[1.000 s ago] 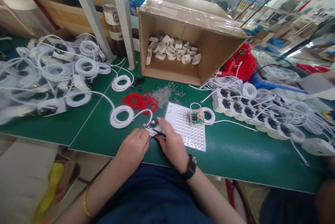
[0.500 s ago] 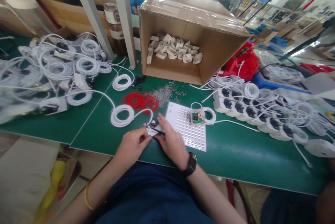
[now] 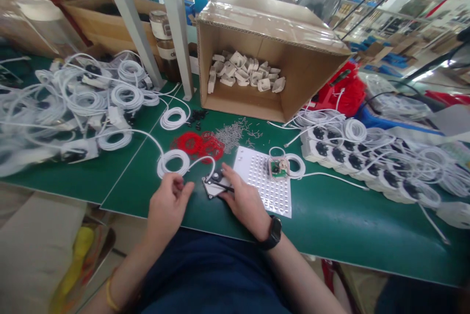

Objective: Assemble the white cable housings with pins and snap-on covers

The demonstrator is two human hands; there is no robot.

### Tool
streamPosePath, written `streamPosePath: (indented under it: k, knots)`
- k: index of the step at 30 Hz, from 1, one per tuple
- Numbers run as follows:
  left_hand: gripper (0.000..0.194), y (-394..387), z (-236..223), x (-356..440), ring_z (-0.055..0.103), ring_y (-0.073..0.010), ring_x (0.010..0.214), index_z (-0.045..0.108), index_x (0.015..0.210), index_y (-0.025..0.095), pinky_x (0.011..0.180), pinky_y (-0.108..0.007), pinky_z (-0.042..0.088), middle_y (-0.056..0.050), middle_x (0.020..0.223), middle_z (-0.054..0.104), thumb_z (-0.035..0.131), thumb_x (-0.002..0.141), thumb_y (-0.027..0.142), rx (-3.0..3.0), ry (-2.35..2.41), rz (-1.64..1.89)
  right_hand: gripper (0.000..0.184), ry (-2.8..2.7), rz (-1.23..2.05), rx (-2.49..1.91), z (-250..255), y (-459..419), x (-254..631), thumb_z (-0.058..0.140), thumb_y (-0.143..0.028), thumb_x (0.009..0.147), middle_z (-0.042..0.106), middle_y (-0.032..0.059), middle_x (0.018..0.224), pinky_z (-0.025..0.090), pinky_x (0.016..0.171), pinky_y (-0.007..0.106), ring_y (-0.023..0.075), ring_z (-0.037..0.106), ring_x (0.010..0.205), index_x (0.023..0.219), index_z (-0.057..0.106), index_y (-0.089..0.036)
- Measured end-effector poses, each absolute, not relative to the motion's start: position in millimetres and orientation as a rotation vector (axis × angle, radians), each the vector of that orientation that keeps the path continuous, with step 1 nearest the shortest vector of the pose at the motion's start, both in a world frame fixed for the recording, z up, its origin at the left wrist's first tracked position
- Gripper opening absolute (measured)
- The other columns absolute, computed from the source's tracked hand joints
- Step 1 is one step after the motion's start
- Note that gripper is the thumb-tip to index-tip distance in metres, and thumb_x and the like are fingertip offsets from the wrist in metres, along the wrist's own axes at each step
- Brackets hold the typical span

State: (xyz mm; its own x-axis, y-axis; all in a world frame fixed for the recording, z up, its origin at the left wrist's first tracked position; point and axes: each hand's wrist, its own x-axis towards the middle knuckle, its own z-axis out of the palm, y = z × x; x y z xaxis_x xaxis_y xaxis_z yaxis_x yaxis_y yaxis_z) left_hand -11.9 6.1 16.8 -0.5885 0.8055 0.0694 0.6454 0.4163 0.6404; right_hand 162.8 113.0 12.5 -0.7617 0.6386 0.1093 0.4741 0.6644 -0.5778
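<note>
My right hand (image 3: pixel 247 200) grips a small white housing (image 3: pixel 216 190) with a round black part on it, close to the table's front edge. A thin black stick (image 3: pixel 223 186) lies across the housing and runs under my right fingers; I cannot tell what it is. From the housing a white cable leads to a cable coil (image 3: pixel 175 162) on the left. My left hand (image 3: pixel 167 206) is apart from the housing, its thumb stretched out and its fingers loosely bent, with nothing seen in it. It is just in front of the coil.
A white sheet with rows of round dots (image 3: pixel 273 196) lies at right, a green circuit board (image 3: pixel 279 168) on its edge. Beyond are screws (image 3: pixel 230 137), red rings (image 3: pixel 191 143) and a cardboard box (image 3: pixel 249 103) of white parts. Cabled units (image 3: pixel 352 160) line the right; cable coils (image 3: pixel 127 96) crowd the left.
My left hand has let go of the housing's near left edge and moved left, its thumb and fingers now apart. My right hand still holds the housing in about the same place.
</note>
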Motion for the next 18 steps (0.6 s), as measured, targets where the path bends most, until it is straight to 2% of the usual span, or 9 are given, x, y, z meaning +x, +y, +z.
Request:
streamPosePath:
  k: [3,6,12,15,18]
  knots:
    - [0.038,7,20,-40,0.062,-0.0232,0.073,0.046,0.102,0.018,0.059,-0.031,0.044,-0.008,0.089,0.058,0.044,0.083,0.051,1.135,2.770,0.732,0.070,-2.710,0.751,-0.800,24,124,162,0.059,-0.013,0.079,0.043,0.0073,0.140,0.053,0.086,0.041,0.0256,0.060,0.107,0.140,0.026,-0.026]
    - [0.039,15,17,-62,0.062,-0.0272,0.079,0.049,0.099,0.017,0.059,-0.032,0.043,-0.011,0.096,0.058,0.047,0.080,0.051,1.139,2.779,0.565,0.072,-2.829,0.681,-0.672,32,133,158,0.058,-0.009,0.077,0.043,0.0065,0.140,0.053,0.084,0.039,0.0253,0.061,0.105,0.140,0.029,-0.028]
    - [0.017,30,8,-90,0.061,-0.0190,0.068,0.057,0.085,0.016,0.061,-0.028,0.044,-0.004,0.074,0.061,0.055,0.072,0.026,1.085,2.719,0.772,0.067,-2.915,0.543,-0.675,34,135,152,0.054,-0.005,0.075,0.044,0.0081,0.139,0.055,0.075,0.036,0.0249,0.066,0.093,0.136,0.035,-0.026]
    - [0.019,25,17,-96,0.060,-0.0156,0.064,0.061,0.086,0.014,0.062,-0.026,0.046,-0.003,0.074,0.062,0.056,0.069,0.021,1.110,2.686,0.928,0.062,-2.905,0.561,-0.655,33,133,153,0.052,-0.005,0.076,0.047,0.0076,0.136,0.054,0.075,0.037,0.0247,0.065,0.094,0.132,0.036,-0.026]
    - [0.028,14,39,-95,0.057,-0.0117,0.060,0.061,0.098,0.012,0.062,-0.025,0.048,-0.004,0.084,0.061,0.053,0.074,0.023,1.135,2.693,1.138,0.052,-2.851,0.607,-0.668,32,129,157,0.050,-0.007,0.078,0.050,0.0078,0.131,0.054,0.075,0.038,0.0243,0.064,0.094,0.126,0.039,-0.024]
